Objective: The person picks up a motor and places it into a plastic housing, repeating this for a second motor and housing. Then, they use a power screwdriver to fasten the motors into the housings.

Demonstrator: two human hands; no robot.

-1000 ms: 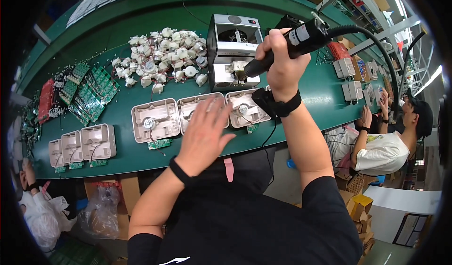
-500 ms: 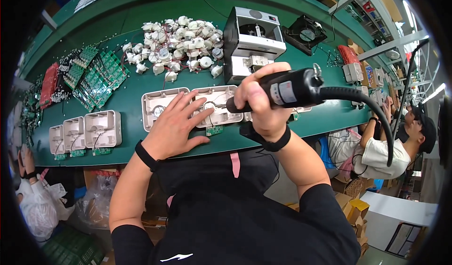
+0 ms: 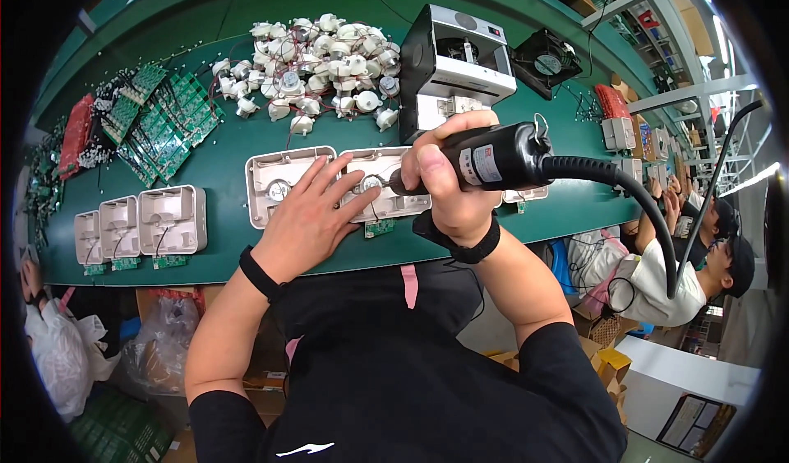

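Observation:
My right hand (image 3: 452,179) grips a black electric screwdriver (image 3: 511,155), held aslant with its tip pointing left and down at a round white-and-metal part (image 3: 371,185). That part sits inside an off-white plastic housing (image 3: 408,210), and a small green circuit board (image 3: 379,229) hangs off its near edge. Fingers outstretched, my left hand (image 3: 302,206) lies across this housing and the neighbouring housing (image 3: 258,169), a fingertip by the round part. The neighbouring housing also has a round part (image 3: 278,190) in it. Where exactly the screwdriver's tip touches is hard to make out.
Several white motor-like parts (image 3: 329,60) with wires are heaped at the back. A black-and-silver machine (image 3: 468,81) and a black fan (image 3: 546,62) stand to their right. Left are green circuit boards (image 3: 177,130) and three housings (image 3: 174,224). Co-workers (image 3: 670,274) sit at right.
The screwdriver has shifted slightly left, its tip now beside the round part. My left thumb has drawn in toward the fingers, and a fingertip has come to the round part. The view has shifted slightly.

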